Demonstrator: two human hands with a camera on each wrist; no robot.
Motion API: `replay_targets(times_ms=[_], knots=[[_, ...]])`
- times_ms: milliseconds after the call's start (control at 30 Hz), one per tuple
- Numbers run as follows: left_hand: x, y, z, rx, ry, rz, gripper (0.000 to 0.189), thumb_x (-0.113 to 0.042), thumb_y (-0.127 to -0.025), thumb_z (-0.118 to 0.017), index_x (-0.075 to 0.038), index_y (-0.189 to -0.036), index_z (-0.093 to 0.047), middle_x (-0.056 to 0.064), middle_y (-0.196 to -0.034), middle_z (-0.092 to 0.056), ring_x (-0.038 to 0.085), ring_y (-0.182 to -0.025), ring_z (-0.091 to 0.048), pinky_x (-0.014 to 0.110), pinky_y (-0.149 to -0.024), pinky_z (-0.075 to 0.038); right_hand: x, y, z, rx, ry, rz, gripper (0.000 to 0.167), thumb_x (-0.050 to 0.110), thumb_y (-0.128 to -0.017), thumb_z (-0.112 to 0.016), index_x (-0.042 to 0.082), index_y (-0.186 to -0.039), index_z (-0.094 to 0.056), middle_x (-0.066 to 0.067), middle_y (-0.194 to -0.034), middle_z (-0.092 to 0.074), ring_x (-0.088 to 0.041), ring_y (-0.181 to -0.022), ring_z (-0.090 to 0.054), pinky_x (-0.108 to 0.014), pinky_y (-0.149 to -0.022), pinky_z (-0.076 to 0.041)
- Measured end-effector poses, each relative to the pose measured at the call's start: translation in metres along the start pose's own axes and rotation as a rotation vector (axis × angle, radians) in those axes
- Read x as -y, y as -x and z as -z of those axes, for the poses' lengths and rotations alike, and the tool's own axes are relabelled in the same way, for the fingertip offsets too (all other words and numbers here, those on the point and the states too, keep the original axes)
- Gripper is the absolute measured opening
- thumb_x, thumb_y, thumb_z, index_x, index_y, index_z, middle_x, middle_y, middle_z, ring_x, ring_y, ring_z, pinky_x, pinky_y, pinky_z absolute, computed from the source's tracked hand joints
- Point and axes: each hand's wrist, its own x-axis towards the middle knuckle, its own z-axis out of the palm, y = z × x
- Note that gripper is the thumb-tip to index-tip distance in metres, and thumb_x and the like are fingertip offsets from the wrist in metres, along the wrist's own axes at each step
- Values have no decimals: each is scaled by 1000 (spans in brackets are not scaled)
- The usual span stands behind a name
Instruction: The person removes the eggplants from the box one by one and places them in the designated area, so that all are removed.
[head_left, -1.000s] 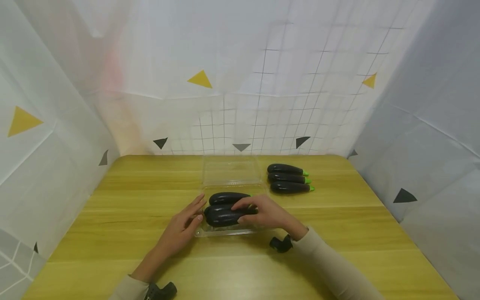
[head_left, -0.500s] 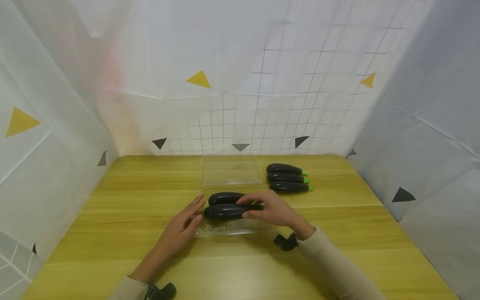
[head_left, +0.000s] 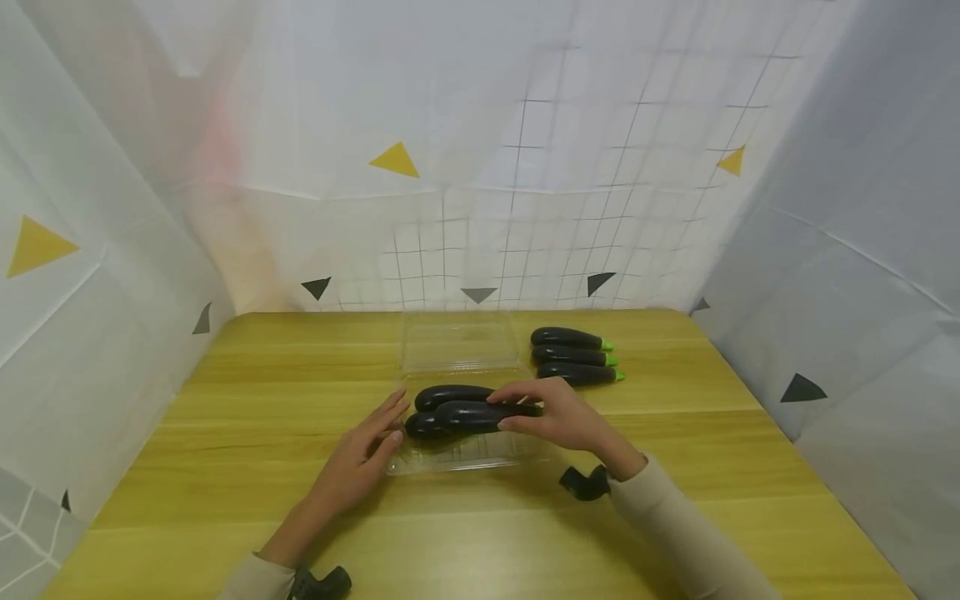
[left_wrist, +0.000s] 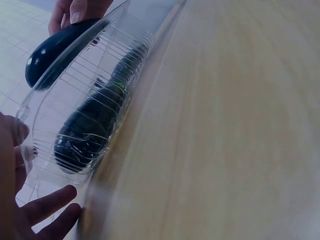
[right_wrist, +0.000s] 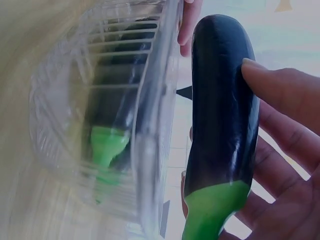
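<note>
A dark purple eggplant (head_left: 472,415) with a green stem end (right_wrist: 217,205) is held in my right hand (head_left: 558,417), thumb on one side and fingers on the other. It is raised above the rim of a clear hinged plastic box (head_left: 480,462), whose lid lies folded back. Inside the box lie two more eggplants, the rear one (head_left: 446,396) and a middle one (head_left: 422,427) partly covered by the held one. My left hand (head_left: 360,458) has its fingers spread at the box's left end, fingertips right at the wall (left_wrist: 42,150).
Three eggplants (head_left: 573,357) lie in a row on the wooden table (head_left: 255,417), to the right of the box's open lid (head_left: 459,343). White sheets with yellow and dark triangles surround the table at the back and sides.
My right hand has lifted the front eggplant from the box's front part, carrying it up and to the right across the middle one. The left hand stays in place.
</note>
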Motion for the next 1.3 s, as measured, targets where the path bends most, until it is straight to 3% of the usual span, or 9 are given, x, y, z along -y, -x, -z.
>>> replay_targets(times_ms=[233,700,1300], knots=[[-1,0,0,0,-2,3,47,-15,-108,-57,-3,-153,-51,9,-163,-41,19,-115,-66,39,-89,-56,1,6,6,-8,-6,-36,31,23,-97,-78,15,-127,-74,3,-123,-72,-18,-110,-67,-44,-88,-57],[0,0,-1,-1,2,-9,47,-14,-108,-57,-2,-153,-51,11,-163,-41,20,-117,-66,39,-90,-56,-4,11,14,-50,-11,-14,32,18,-95,-79,13,-126,-75,4,-122,-73,-15,-109,-68,-40,-87,-58],[-6,0,3,6,13,7,47,-14,-109,-57,-3,-154,-50,8,-164,-39,20,-122,-63,42,-95,-54,-9,21,25,-78,-7,-56,33,17,-94,-80,14,-127,-75,3,-122,-72,-17,-110,-68,-40,-89,-58]])
